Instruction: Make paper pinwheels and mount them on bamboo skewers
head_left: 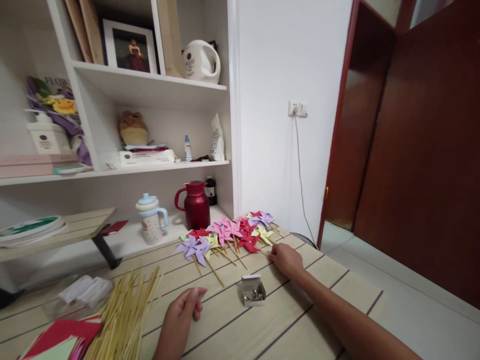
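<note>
Paper pinwheels (pixel 225 230) in red, pink, purple and yellow lie in a pile at the back of the table, their thin sticks pointing towards me. At the pile's right end, my right hand (pixel 288 260) is closed with its fingertips on a pinwheel's stick; I cannot tell whether it belongs to the red or the yellow one. My left hand (pixel 183 315) rests near the front with curled fingers and thumb against them, and nothing shows in it. Between the hands stands a small open box (pixel 252 290) with shiny metal bits inside.
A bundle of thin sticks (pixel 125 310) lies left of my left hand, beside coloured paper sheets (pixel 62 335) and a clear bag (pixel 84 291) with white packets. Behind are a speckled cup (pixel 152 222), a red jug (pixel 197 207) and white shelves (pixel 150 82).
</note>
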Available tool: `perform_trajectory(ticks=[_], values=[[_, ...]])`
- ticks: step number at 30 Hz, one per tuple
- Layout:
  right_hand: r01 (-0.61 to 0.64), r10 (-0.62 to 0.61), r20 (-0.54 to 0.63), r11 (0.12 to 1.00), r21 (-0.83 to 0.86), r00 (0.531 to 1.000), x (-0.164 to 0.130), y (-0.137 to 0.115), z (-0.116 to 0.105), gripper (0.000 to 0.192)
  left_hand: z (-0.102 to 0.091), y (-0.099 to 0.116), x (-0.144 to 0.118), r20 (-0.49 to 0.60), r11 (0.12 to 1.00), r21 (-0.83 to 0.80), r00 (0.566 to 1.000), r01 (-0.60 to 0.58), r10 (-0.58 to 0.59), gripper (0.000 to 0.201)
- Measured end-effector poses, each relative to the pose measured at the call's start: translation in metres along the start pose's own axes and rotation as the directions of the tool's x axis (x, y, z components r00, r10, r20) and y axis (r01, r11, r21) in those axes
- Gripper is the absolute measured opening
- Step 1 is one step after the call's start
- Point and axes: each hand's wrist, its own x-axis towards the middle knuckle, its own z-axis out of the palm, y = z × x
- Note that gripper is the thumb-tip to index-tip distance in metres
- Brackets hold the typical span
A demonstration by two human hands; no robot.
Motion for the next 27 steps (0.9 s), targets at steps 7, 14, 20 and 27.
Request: perform_trajectory(ticks=[7, 14, 20, 27], values=[[-0.041, 0.043, -0.087, 0.999, 0.031, 0.995, -0.02, 0.02, -0.01, 0.015, 0.002, 0.0, -0.001, 0.011, 1.0, 0.001, 1.0, -0.013, 0.013, 0.061], [-0.022, 0.024, -0.045, 0.999, 0.047, 0.999, -0.04, 0.034, -0.019, 0.012, 0.003, 0.005, -0.002, 0.0, 0.999, 0.033, 1.0, -0.016, 0.016, 0.063], [-0.068, 0.069, -0.023, 0.997, 0.041, 0.997, -0.015, 0.046, -0.031, 0.027, 0.002, 0.004, 0.001, -0.007, 1.0, 0.026, 1.0, -0.001, 0.002, 0.067], [-0.098, 0.098, 0.015, 0.995, 0.001, 0.995, 0.028, 0.051, -0.023, 0.032, 0.006, -0.007, 0.002, -0.083, 1.0, -0.002, 0.996, -0.025, 0.024, 0.06]])
